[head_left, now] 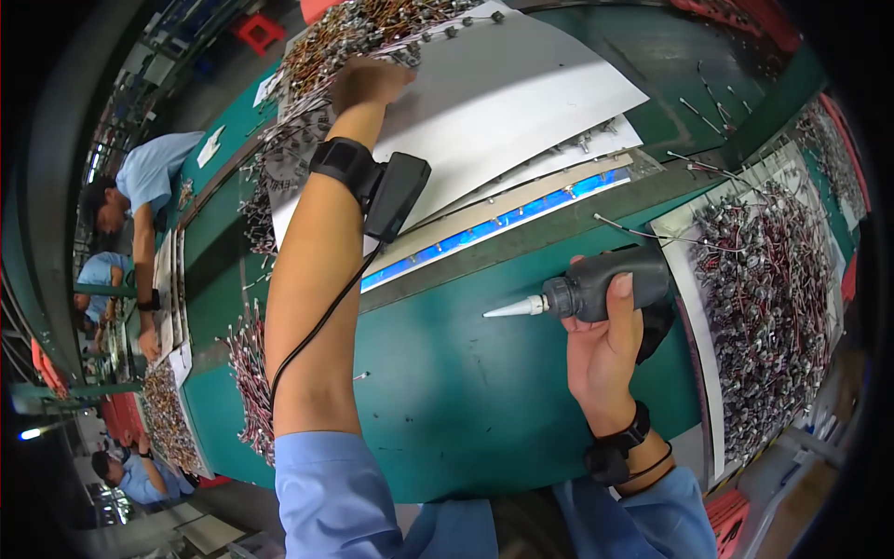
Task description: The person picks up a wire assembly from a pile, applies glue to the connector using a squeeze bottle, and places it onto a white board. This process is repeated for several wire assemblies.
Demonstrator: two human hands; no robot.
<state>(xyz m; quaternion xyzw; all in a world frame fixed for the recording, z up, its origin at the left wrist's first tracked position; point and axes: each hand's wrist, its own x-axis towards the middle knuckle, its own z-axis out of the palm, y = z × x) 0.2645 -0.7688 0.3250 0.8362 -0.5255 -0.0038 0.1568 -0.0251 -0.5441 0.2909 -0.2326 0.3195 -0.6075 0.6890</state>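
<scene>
My right hand [603, 359] is wrapped round a dark grey squeeze bottle [610, 282], held on its side over the green table with its white tapered nozzle [515, 308] pointing left. My left arm stretches far across the table. At its end my left hand [368, 84] is at the edge of large white sheets [521, 88], beside a heap of small wired metal parts [340, 42]. Motion blurs its fingers, so I cannot tell what they hold. Below the sheets runs a pale strip with a shiny blue band [503, 224], small metal pieces set along it.
Many red-and-white wired parts [764, 298] cover a white board at the right. Another bundle of wired parts [250, 382] lies left of my forearm. The green tabletop [447, 391] carries small specks. Co-workers in light blue shirts [158, 168] work at the far left. A red stool [259, 34] stands behind.
</scene>
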